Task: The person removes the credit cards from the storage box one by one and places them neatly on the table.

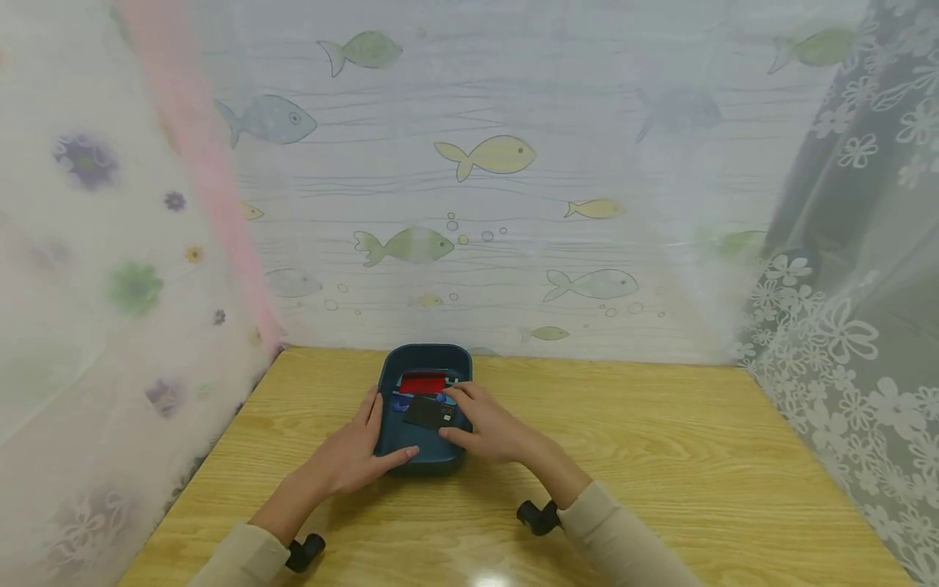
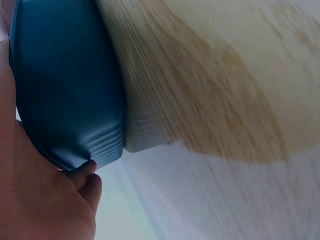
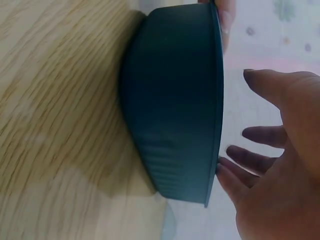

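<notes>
A dark teal bin (image 1: 421,456) stands on the table, holding a red item (image 1: 423,383), a black card (image 1: 425,412) and some small blue pieces (image 1: 400,403). My left hand (image 1: 352,458) rests along its left side, thumb over the near rim; in the left wrist view the fingers of that hand (image 2: 50,200) touch the bin's wall (image 2: 70,75). Over the bin's right rim my right hand (image 1: 487,424) reaches in, fingertips near the card and blue pieces. In the right wrist view this hand (image 3: 270,145) has its fingers spread beside the rim (image 3: 218,100); whether it touches an item is hidden.
The wood-grain table (image 1: 660,456) extends to both sides. Behind it hangs a curtain (image 1: 499,212) with fish drawings, and patterned curtains close off left and right. Dark curved pieces (image 1: 538,518) show beside both sleeves.
</notes>
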`<state>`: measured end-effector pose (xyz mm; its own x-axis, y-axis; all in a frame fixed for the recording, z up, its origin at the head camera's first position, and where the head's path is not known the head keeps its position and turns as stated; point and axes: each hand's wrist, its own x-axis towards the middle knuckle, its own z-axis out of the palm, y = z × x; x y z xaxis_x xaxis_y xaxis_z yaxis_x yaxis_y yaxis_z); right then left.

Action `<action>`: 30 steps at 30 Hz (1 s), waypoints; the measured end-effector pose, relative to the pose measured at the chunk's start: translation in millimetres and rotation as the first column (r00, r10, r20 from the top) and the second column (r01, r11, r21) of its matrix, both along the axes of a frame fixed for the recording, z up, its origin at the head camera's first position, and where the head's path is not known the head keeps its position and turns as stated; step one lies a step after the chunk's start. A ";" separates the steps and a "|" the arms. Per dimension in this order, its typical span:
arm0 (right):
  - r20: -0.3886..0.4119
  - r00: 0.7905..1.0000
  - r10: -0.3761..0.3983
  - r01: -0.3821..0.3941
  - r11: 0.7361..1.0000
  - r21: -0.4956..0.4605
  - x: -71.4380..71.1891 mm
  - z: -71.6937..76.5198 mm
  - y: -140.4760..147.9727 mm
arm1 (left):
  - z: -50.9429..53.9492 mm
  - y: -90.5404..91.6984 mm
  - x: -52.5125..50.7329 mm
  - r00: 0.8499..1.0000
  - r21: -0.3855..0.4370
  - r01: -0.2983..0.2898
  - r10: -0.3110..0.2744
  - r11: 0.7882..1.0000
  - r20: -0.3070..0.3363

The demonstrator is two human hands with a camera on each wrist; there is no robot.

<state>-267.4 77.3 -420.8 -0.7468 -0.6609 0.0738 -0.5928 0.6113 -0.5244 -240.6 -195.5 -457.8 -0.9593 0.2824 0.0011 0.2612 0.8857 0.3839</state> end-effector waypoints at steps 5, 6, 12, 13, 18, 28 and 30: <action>-0.016 1.000 0.020 -0.019 0.999 0.039 -5.3 -0.1 -13.4 | 1.8 -0.1 -0.4 1.000 0.007 -0.001 0.000 1.000 0.013; -0.022 0.999 0.025 -0.024 0.998 0.051 -6.4 -0.7 -16.5 | 2.0 -0.1 -0.5 1.000 0.009 -0.002 0.002 1.000 0.016; -0.056 0.998 0.010 -0.003 0.992 0.124 -8.8 -1.7 -34.3 | 2.9 0.3 -0.4 1.000 0.026 -0.003 0.003 1.000 0.024; -0.052 0.999 0.001 0.006 0.991 0.132 -8.7 -1.0 -37.5 | 2.9 0.2 -0.5 1.000 0.029 -0.003 0.003 1.000 0.025; -0.057 0.998 -0.038 0.049 0.980 0.195 -6.9 0.0 -52.4 | 3.0 -0.5 -0.9 0.999 0.036 -0.003 0.001 0.999 0.032; -0.028 0.985 -0.171 0.173 0.958 0.228 -8.2 -4.5 -73.6 | -0.9 -1.8 -3.4 0.999 0.053 -0.009 0.007 0.999 0.052; -0.025 0.981 -0.192 0.192 0.954 0.231 -10.1 -6.9 -76.2 | -1.3 -1.6 -3.6 0.998 0.055 -0.011 0.008 0.998 0.057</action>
<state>-277.5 1.1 -427.7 -0.8614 -0.5042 -0.0621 -0.4534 0.8182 -0.3535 -244.1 -197.1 -459.1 -0.9609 0.2742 -0.0383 0.2291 0.8652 0.4459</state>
